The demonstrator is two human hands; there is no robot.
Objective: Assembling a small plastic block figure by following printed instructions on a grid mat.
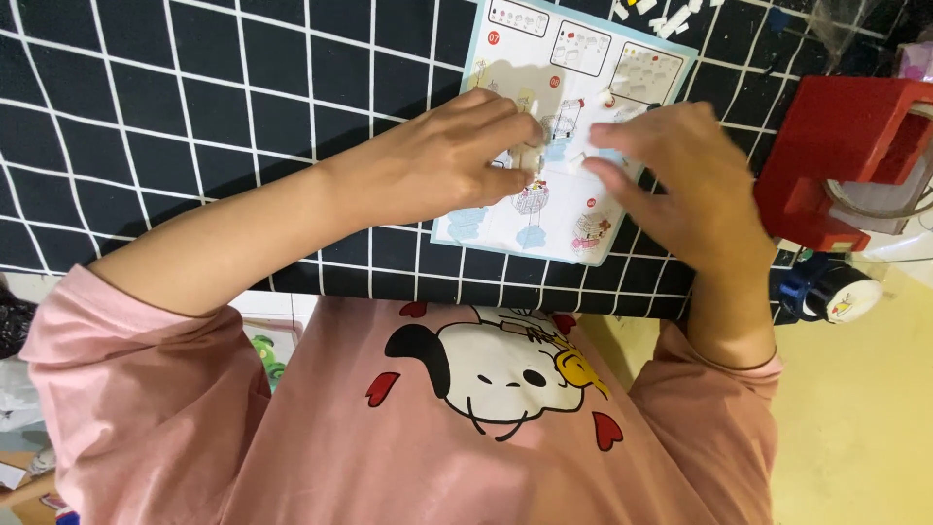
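Nearest the camera: pink shirt (486, 428), soft knit w/ a cartoon dog print, sleeves pushed up to the elbows. Pale yellow floor (855, 408) shows at right, smooth and plain; bits of clutter at lower left, too small to tell.

Next out: counter (194, 117) under a black cloth w/ a white grid, flat, hanging slightly over the near edge. At its right edge a dark roll w/ a white face (841, 292), then a red block-shaped stand (836, 146), hard and matte, w/ a clear rounded part beside it.

Mid-counter: both hands meet over a leaflet (564, 136), thin glossy paper, pale blue border, step drawings in boxes. Left hand (447, 160) is curled, thumb and fingers pinching a small white-and-cream brick piece (530, 156) held just above the leaflet. Right hand (671, 180) is blurred, fingers half bent, tips touching a tiny white bit (578, 160) just beside that piece; can't tell if it's gripped.

Farthest: loose white bricks (661, 15), small and hard-edged, scattered past the leaflet's top corner.
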